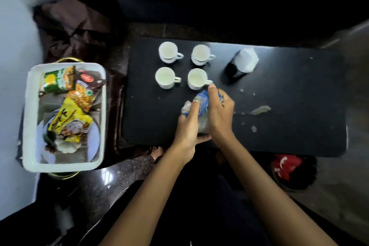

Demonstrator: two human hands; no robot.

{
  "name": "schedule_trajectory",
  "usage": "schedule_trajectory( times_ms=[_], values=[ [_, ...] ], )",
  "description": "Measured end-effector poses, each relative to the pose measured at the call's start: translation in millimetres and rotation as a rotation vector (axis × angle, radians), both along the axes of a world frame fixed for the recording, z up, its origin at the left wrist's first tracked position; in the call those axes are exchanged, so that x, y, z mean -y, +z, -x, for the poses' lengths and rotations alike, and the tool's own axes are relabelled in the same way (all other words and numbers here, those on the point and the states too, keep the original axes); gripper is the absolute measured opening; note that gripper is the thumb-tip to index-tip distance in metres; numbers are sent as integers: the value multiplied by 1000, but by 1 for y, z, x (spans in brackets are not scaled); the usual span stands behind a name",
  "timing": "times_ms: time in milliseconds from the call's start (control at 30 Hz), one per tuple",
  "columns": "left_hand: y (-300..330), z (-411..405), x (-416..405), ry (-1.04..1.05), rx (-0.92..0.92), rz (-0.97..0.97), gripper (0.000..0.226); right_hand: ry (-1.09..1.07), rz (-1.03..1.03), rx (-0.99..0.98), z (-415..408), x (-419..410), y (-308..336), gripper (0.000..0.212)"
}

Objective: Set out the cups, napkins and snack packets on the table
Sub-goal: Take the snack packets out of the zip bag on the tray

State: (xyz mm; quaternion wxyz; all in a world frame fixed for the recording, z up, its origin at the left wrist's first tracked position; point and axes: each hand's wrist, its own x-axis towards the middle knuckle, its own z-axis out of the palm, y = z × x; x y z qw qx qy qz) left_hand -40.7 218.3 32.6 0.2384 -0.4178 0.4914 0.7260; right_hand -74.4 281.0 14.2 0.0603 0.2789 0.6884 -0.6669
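Far left there's a white tray (32,106) stuffed with snack packets (69,114), off the black surface (289,106) entirely. On the surface, four white cups (167,52) sit in a two-by-two block, with the white napkins (246,60) standing in a dark holder just to their right. Both hands are on one clear-and-blue packet (202,114) near the front edge: left hand (187,126) has its fingers curled tight round the left side, right hand (220,112) pinches the top end, fingers together.
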Motion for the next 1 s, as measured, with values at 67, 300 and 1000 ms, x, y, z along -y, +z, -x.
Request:
schedule_trajectory(
  times_ms=[67,300,1000],
  values=[
    [-1,3,-35,-66,-10,19,24,-58,-27,16,1,-36,-2,40],
    [-13,7,-171,-210,-87,157,24,-294,-117,34,-9,-162,-13,48],
    [-158,-83,-395,-1120,-305,313,21,-825,168,148,-193,-380,-134,31]
  ],
)
